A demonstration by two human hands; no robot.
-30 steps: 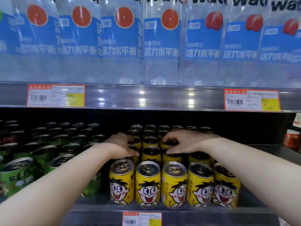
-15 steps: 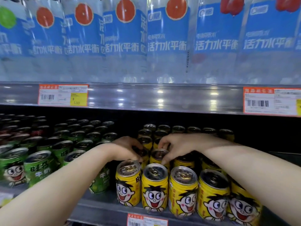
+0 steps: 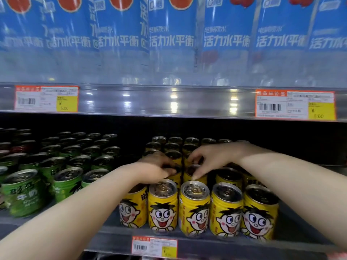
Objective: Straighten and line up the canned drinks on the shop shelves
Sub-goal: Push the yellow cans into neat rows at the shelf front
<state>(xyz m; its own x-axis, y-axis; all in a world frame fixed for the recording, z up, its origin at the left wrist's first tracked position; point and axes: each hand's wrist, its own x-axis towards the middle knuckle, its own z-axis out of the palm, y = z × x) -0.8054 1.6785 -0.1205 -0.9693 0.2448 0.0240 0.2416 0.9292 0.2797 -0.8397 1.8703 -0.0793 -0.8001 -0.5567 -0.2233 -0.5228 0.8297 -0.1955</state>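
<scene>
Yellow cartoon-face cans [image 3: 194, 212] stand in several rows on the lower shelf [image 3: 206, 246], front row facing out. Both hands reach over the front row into the second row. My left hand [image 3: 156, 169] curls its fingers over the top of a yellow can whose body is mostly hidden. My right hand [image 3: 208, 160] grips the rim of the neighbouring second-row yellow can [image 3: 193, 170] with thumb and fingers. Rows further back sit in shadow.
Green cans [image 3: 24, 192] of the same brand fill the shelf to the left, darker cans behind them. Large blue-labelled water bottles [image 3: 172, 34] stand on the shelf above. Price tags [image 3: 46, 98] hang on the shelf edges. Bare shelf lies right of the yellow cans.
The camera has come closer and shifted left. Both hands have drawn nearer to each other and slid forward from deeper rows to the second-row cans.
</scene>
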